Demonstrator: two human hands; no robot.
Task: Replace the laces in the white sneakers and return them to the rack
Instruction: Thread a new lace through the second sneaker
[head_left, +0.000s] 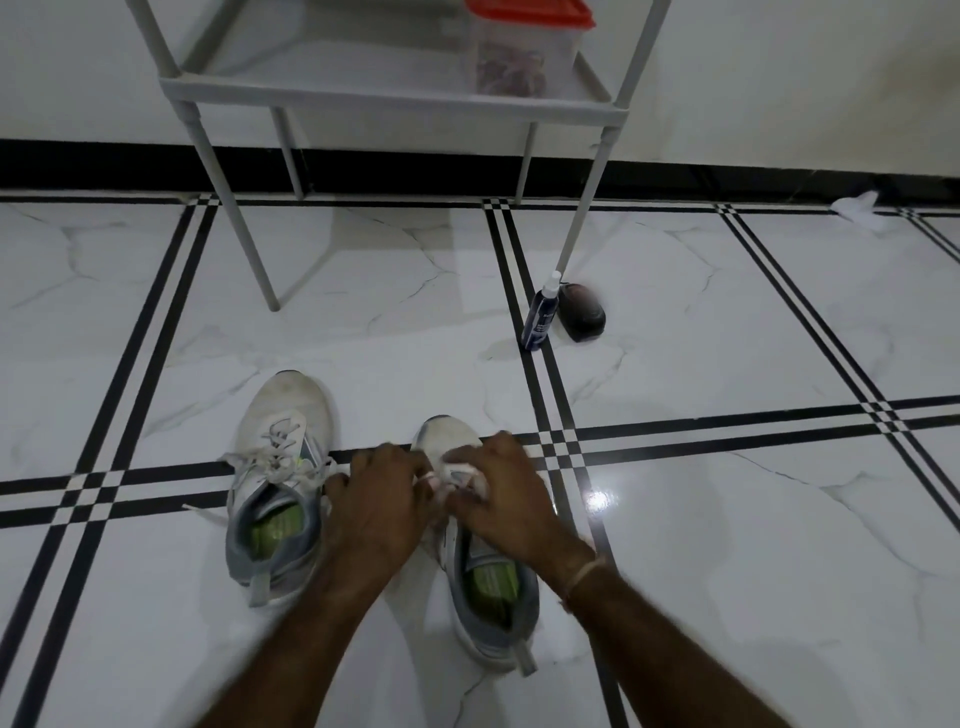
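Two white sneakers with grey heels and green insoles stand side by side on the tiled floor. The left sneaker (280, 457) has loose white laces trailing over its sides. Both my hands are over the laces of the right sneaker (485, 582). My left hand (382, 499) pinches a white lace (429, 475) at the shoe's left side. My right hand (501, 488) has its fingers curled on the laces over the tongue. The eyelets under my hands are hidden. The white rack (384, 98) stands against the wall beyond the shoes.
A clear box with a red lid (524, 47) sits on the rack's lowest shelf. A dark spray bottle (540, 317) and a black shoe brush (582, 312) stand by the rack's right front leg. A crumpled white cloth (857, 208) lies by the wall at right.
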